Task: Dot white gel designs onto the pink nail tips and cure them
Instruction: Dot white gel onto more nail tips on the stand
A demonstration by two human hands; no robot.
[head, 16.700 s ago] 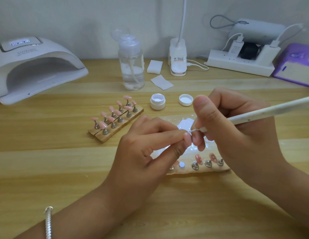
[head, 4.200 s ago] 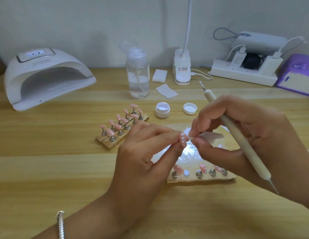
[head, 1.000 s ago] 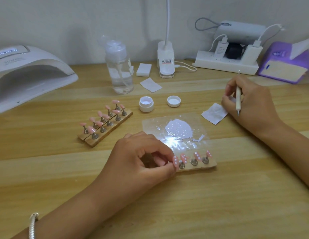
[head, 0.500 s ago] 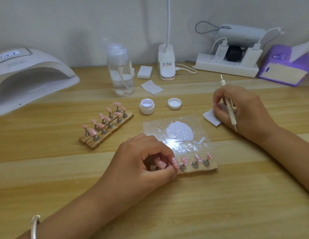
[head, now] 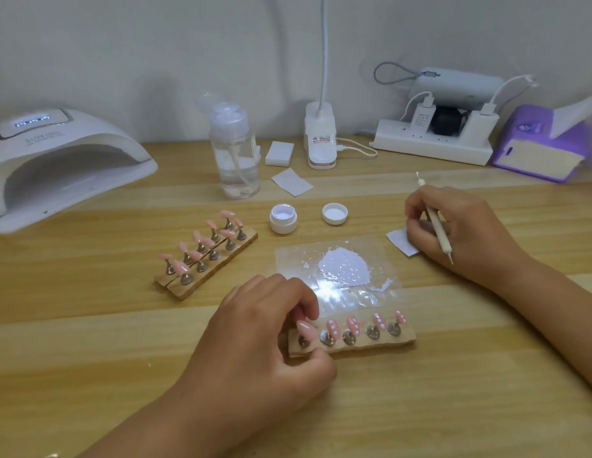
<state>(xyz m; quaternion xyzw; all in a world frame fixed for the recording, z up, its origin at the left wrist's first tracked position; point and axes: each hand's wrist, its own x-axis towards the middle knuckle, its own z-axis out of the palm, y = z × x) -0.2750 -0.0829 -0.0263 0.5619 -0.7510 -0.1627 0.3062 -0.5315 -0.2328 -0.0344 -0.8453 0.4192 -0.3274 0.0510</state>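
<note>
Matt wooden table (head: 90, 342); rough wooden strip (head: 370, 345) beneath glossy pink nail tips (head: 352, 324) on metal pegs (head: 349, 338); beside it a shiny, probably plastic sheet (head: 380, 256).

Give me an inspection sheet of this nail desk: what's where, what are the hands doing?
Surface: wooden table.
Job's things: near holder strip carries four dotted tips and one plain tip; far holder strips carry plain tips; gel jar open, lid beside it; gel puddle on clear sheet; curing lamp display lit.
Clutter: pump bottle, wipe pad, loose wipe, tissue box.
Hands: left hand grips near strip's left end; right hand holds dotting tool, fingertips on a second wipe.
Cables: desk lamp cable; chargers in power strip; power bank with lead.
Surroundings: plain wall.
</note>
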